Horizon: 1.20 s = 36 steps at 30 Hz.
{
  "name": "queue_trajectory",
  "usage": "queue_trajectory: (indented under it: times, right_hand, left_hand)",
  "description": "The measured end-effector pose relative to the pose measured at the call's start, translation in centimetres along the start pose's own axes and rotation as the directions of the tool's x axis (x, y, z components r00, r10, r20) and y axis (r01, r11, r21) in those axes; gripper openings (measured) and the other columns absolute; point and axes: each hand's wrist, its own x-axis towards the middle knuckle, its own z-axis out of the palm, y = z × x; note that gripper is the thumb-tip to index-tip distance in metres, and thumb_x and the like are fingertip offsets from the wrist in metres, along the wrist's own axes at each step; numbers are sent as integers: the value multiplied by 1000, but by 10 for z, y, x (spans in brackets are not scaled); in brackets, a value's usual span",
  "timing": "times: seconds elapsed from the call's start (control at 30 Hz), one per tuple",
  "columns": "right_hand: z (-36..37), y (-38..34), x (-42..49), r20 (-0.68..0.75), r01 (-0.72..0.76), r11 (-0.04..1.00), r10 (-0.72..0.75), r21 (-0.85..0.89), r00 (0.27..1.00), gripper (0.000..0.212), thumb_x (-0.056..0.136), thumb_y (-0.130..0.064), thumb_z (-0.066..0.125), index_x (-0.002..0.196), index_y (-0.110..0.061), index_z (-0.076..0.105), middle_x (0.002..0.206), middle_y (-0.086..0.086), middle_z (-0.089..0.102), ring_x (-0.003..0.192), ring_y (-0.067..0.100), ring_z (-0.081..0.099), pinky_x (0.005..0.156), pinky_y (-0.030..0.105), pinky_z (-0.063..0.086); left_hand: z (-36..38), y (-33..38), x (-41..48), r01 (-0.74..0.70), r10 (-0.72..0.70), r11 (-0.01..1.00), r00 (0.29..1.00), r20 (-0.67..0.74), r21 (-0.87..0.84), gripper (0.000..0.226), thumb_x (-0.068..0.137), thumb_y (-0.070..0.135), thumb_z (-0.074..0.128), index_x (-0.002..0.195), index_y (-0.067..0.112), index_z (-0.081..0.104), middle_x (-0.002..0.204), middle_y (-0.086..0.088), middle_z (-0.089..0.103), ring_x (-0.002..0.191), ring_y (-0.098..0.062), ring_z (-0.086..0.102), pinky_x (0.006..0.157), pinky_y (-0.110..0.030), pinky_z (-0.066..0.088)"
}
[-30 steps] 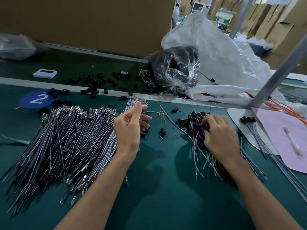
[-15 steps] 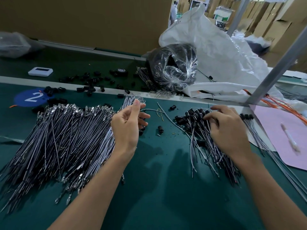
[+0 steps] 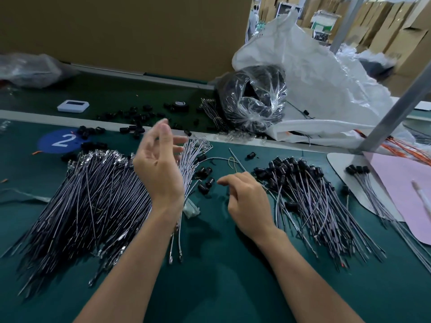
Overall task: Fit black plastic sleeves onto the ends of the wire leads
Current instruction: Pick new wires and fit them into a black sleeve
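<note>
Head view. Green work surface [image 3: 221,283]. Left hand [image 3: 161,166] is raised above the big heap of bare wire leads [image 3: 93,201], palm turned inward, fingers relaxed and spread, motion-blurred at the tips, nothing held. Right hand [image 3: 248,203] sits low over the mat between the two heaps, index finger stretched left, other fingers loosely curled. A thin grey lead [image 3: 236,160] runs to its fingertips, but I cannot tell whether it is pinched or only lying under them.

A few loose black sleeves [image 3: 205,180] lie on the mat just left of the right hand, near the far end of the bare heap. To the right is the heap of sleeved leads [image 3: 310,194], black caps bunched at the far end. A smaller bunch of sleeved leads [image 3: 363,183] lies on the white board [image 3: 338,166], partly under the pink sheet [image 3: 405,187], with a white pen [image 3: 423,198] on the sheet.

Far side: more scattered black sleeves [image 3: 140,116] on the dark belt, a tape roll [image 3: 180,104], a small white device [image 3: 73,106], a blue round sticker marked 2 [image 3: 59,142]. A clear plastic bag full of black sleeves [image 3: 254,99] leans on a large white bag [image 3: 326,80]. Orange wires [image 3: 412,151] at the right edge behind a slanted metal post [image 3: 396,113]. Cardboard wall [image 3: 116,31] behind.
</note>
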Motion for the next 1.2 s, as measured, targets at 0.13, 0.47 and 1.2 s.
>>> queue_trajectory:
  times: [0.13,0.47,1.2]
  right_hand:
    - [-1,-2,-1,-16,-4,999,5,32,1000,35,78,16,54,98,-5,72,92,5,71,88,23,60,75,34,51]
    - [-1,-1,-1,-33,16,998,-15,54,999,34,76,15,53,96,-5,72,90,5,70,87,23,59,72,37,51]
    - [1,-2,-2,-97,-22,991,35,135,995,29,83,9,56,96,-10,73,90,-2,69,88,15,61,77,29,51]
  left_hand:
    - [-14,-5,19,-11,-52,902,990,133,432,6,88,22,71,91,27,69,82,7,73,74,-4,67,70,-20,55]
    - [-12,-6,16,-378,-381,80,843,379,922,16,75,43,81,74,29,75,77,8,71,77,-16,65,66,-23,46]
    - [-8,-25,6,-449,-307,155,825,475,880,17,81,39,72,73,25,74,77,6,71,78,-18,65,69,-26,42]
